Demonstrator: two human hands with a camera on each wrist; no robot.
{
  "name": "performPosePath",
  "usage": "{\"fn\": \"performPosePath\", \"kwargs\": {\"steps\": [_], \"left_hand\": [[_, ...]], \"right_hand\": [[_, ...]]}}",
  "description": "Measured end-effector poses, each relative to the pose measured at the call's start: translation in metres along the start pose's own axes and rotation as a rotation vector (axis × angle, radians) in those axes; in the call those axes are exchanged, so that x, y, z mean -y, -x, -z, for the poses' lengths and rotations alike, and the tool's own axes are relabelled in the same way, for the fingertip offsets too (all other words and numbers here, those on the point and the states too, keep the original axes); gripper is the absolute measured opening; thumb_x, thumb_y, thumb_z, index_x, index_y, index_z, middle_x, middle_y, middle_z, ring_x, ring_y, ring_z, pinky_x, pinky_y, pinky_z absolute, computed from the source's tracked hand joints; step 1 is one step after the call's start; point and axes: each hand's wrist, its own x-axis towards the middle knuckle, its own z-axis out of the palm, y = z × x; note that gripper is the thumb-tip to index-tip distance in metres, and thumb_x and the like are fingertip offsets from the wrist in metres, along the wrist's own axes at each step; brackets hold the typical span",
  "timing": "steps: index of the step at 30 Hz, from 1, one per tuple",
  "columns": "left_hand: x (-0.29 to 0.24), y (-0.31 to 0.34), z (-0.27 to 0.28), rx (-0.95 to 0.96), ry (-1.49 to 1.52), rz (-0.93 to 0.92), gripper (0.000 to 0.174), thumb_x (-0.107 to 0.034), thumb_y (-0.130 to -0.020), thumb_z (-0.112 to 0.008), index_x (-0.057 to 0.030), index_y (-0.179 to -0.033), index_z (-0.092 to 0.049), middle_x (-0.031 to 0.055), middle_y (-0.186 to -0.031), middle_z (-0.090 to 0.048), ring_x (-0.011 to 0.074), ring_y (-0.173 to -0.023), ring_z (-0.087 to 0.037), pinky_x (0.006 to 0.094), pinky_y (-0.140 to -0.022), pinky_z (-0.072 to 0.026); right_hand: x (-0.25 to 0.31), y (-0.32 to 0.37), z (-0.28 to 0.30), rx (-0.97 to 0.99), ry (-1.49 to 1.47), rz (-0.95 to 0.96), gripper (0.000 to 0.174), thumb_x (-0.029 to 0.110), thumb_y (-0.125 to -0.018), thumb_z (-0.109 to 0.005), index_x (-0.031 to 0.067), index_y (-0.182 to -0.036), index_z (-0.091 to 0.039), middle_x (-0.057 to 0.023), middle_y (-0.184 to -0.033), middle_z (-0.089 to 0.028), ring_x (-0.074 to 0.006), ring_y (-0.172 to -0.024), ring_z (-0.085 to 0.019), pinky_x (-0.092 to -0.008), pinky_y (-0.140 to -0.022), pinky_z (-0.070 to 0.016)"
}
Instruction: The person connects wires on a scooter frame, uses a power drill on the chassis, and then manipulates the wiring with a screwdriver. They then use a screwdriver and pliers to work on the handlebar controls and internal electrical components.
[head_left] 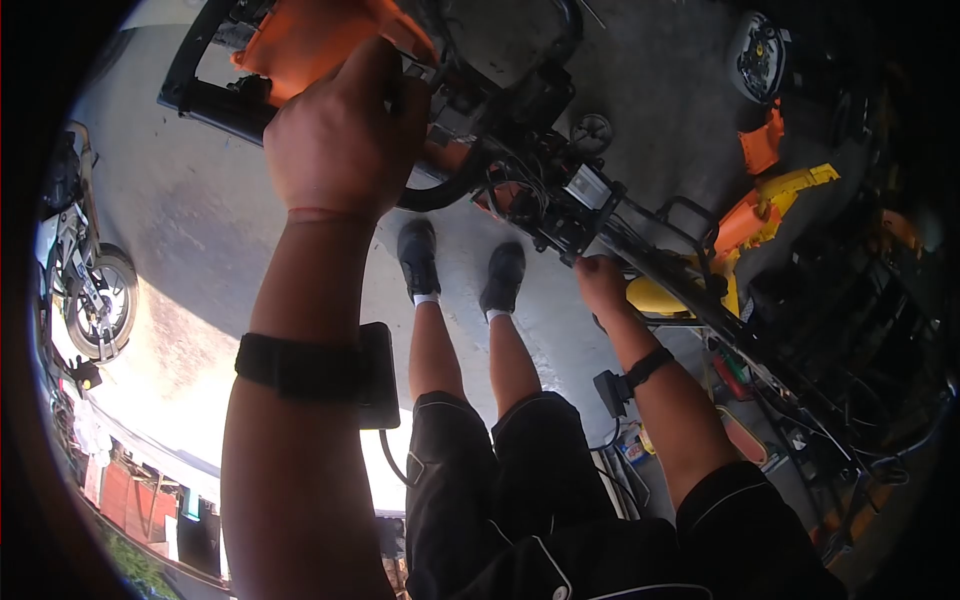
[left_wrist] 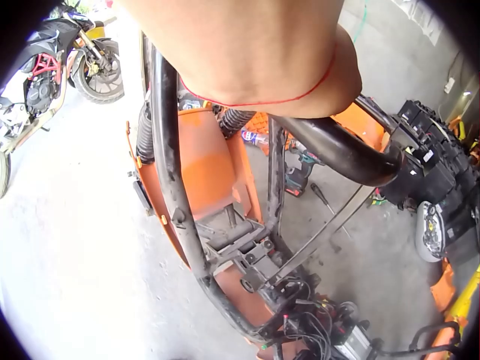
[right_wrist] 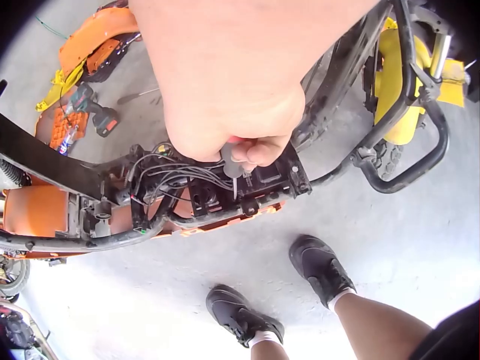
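Observation:
In the head view the left hand (head_left: 345,140), its fingers bent, is over a black tubular frame (head_left: 215,118) beside an orange panel (head_left: 310,45). The left wrist view shows a thick black tube (left_wrist: 337,146) under that hand (left_wrist: 341,94); what its fingertips touch is hidden. The right hand (head_left: 602,285) is at the frame's middle. Seen from the right wrist, this hand (right_wrist: 232,97) grips a screwdriver (right_wrist: 231,161) with a dark handle, its thin shaft pointing down at a black part beside a bundle of wires (right_wrist: 176,171).
Two shoes (head_left: 418,258) stand on the concrete floor under the frame. A power drill (right_wrist: 96,111), another long tool (right_wrist: 139,96) and orange and yellow panels (head_left: 762,135) lie beyond it. A motorcycle (head_left: 95,290) stands at the left. Yellow bodywork (right_wrist: 397,90) is near the frame's far end.

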Motion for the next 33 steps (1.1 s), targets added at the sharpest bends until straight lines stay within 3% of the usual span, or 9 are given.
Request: {"fn": "performPosePath", "kwargs": {"steps": [2, 17, 20, 23, 25, 28, 29, 31, 33], "left_hand": [[0.0, 0.0, 0.0, -0.048, -0.026, -0.034, 0.016, -0.028, -0.078, -0.065, -0.0184, -0.074, -0.053, 0.0013, -0.064, -0.064, 0.0284, -0.06, -0.064, 0.0412, -0.052, -0.049], [0.0, 0.0, 0.001, -0.037, -0.019, -0.022, 0.014, -0.029, -0.078, -0.063, -0.0184, -0.076, -0.055, 0.0044, -0.065, -0.064, 0.0299, -0.061, -0.064, 0.042, -0.054, -0.0497], [-0.001, 0.0, 0.001, -0.031, -0.001, -0.014, 0.014, -0.029, -0.078, -0.063, -0.0183, -0.076, -0.055, 0.0051, -0.064, -0.064, 0.03, -0.06, -0.064, 0.0419, -0.054, -0.0498], [-0.002, 0.001, 0.003, 0.056, 0.002, 0.029, 0.011, -0.027, -0.084, -0.059, -0.017, -0.081, -0.054, 0.0075, -0.073, -0.064, 0.0335, -0.071, -0.063, 0.045, -0.061, -0.0491], [-0.002, 0.001, 0.003, 0.054, 0.011, 0.042, 0.011, -0.026, -0.085, -0.059, -0.0169, -0.081, -0.054, 0.0077, -0.073, -0.063, 0.0335, -0.07, -0.063, 0.0447, -0.06, -0.0489], [-0.001, 0.0, 0.0, -0.046, 0.007, -0.009, 0.015, -0.029, -0.078, -0.064, -0.0178, -0.074, -0.054, 0.004, -0.065, -0.064, 0.0294, -0.06, -0.064, 0.0414, -0.053, -0.0496], [0.0, 0.0, 0.0, -0.046, 0.005, -0.007, 0.015, -0.029, -0.078, -0.064, -0.0178, -0.074, -0.054, 0.004, -0.065, -0.064, 0.0294, -0.06, -0.064, 0.0414, -0.053, -0.0496], [0.002, 0.0, 0.001, -0.032, 0.026, -0.031, 0.015, -0.029, -0.078, -0.064, -0.0181, -0.074, -0.054, 0.0029, -0.065, -0.064, 0.0288, -0.06, -0.064, 0.0414, -0.053, -0.0496], [0.001, 0.0, 0.002, -0.035, 0.022, -0.033, 0.014, -0.028, -0.078, -0.064, -0.0182, -0.074, -0.054, 0.0027, -0.065, -0.064, 0.0288, -0.06, -0.064, 0.0416, -0.053, -0.0495]], "right_hand": [[0.002, 0.002, 0.001, -0.015, -0.015, 0.005, 0.041, 0.037, -0.085, -0.06, -0.0032, -0.092, -0.065, -0.0256, -0.087, -0.067, -0.0427, -0.089, -0.065, -0.0458, -0.08, -0.0507], [0.005, 0.002, 0.0, -0.012, -0.026, -0.014, 0.038, 0.034, -0.086, -0.06, -0.0037, -0.088, -0.065, -0.026, -0.083, -0.067, -0.0421, -0.087, -0.065, -0.0457, -0.076, -0.0512], [0.007, 0.001, -0.004, -0.094, -0.034, 0.05, 0.033, 0.03, -0.086, -0.06, -0.0013, -0.093, -0.065, -0.024, -0.083, -0.067, -0.0414, -0.085, -0.066, -0.0469, -0.076, -0.0516], [0.013, 0.002, -0.001, -0.052, 0.169, 0.152, 0.029, 0.024, -0.086, -0.06, 0.0007, -0.104, -0.061, -0.0223, -0.094, -0.066, -0.0408, -0.089, -0.064, -0.0476, -0.078, -0.0519], [0.035, 0.014, 0.015, 0.01, 0.424, 0.424, 0.029, 0.02, -0.088, -0.058, 0.0001, -0.11, -0.057, -0.0216, -0.106, -0.06, -0.0408, -0.094, -0.062, -0.0472, -0.081, -0.0516], [0.031, 0.017, 0.012, -0.023, 0.32, 0.521, 0.026, 0.014, -0.088, -0.058, -0.0005, -0.11, -0.055, -0.0212, -0.112, -0.056, -0.0401, -0.098, -0.06, -0.0468, -0.082, -0.0505], [0.032, 0.018, 0.01, -0.021, 0.32, 0.523, 0.026, 0.014, -0.088, -0.058, -0.0005, -0.11, -0.055, -0.0212, -0.112, -0.056, -0.0401, -0.098, -0.06, -0.0468, -0.082, -0.0505], [0.037, 0.022, 0.002, -0.174, 0.087, 0.21, 0.025, 0.009, -0.085, -0.059, 0.0005, -0.109, -0.056, -0.0206, -0.112, -0.056, -0.0393, -0.097, -0.06, -0.0465, -0.082, -0.0502], [0.016, 0.012, -0.006, -0.105, 0.086, 0.201, 0.026, 0.009, -0.086, -0.06, 0.0007, -0.11, -0.055, -0.0203, -0.111, -0.057, -0.0394, -0.096, -0.06, -0.0464, -0.081, -0.05]]}}
